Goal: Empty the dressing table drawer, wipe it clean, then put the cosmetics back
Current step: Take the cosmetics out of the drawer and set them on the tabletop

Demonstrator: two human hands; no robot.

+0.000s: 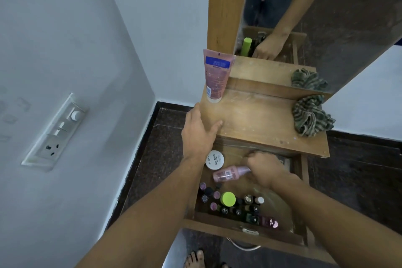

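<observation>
The wooden drawer [243, 231] stands pulled out below the dressing table top [261, 119]. Inside it lie a white nail-polish jar [215, 160], a pink bottle [229, 173] on its side, a green-capped bottle [228, 198] and several small nail polish bottles [237, 210] along the front. My right hand [266, 168] is down in the drawer, closed around the cap end of the pink bottle. My left hand [199, 135] rests open on the table top's left edge. A pink tube [216, 75] stands upright on the top's back left corner.
A green striped cloth [311, 116] lies bunched at the right of the table top, against the mirror [326, 17]. A wall with a switch panel [56, 130] is on the left. Dark floor surrounds the table, and my bare foot [194, 259] shows below the drawer.
</observation>
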